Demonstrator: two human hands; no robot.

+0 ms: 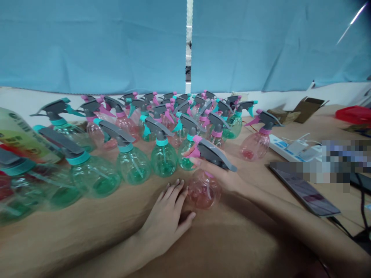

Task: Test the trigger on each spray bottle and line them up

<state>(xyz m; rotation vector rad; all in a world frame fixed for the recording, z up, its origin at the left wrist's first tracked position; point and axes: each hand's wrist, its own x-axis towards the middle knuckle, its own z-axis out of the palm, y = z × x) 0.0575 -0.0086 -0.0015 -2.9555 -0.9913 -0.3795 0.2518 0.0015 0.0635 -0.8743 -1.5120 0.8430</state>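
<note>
A clear pink spray bottle (203, 193) with a grey head and pink trigger stands upright on the table in front of me. My right hand (226, 175) is wrapped round its neck from the right, under the grey head, with fingertips by the trigger; part of the grip is hidden behind the bottle. Palm down on the table, my left hand (168, 216) lies with its fingers spread, just left of that bottle. It holds nothing. Beyond both hands, a clear green spray bottle (164, 160) is nearest, in a front row of similar green ones.
Several more green and pink spray bottles crowd the back. A separate pink bottle (255, 144) stands to the right. Beyond it are a white power strip (285, 148), a phone (304, 189), a brown carton (308, 109) and a red object (353, 114). A printed container (26, 135) stands left.
</note>
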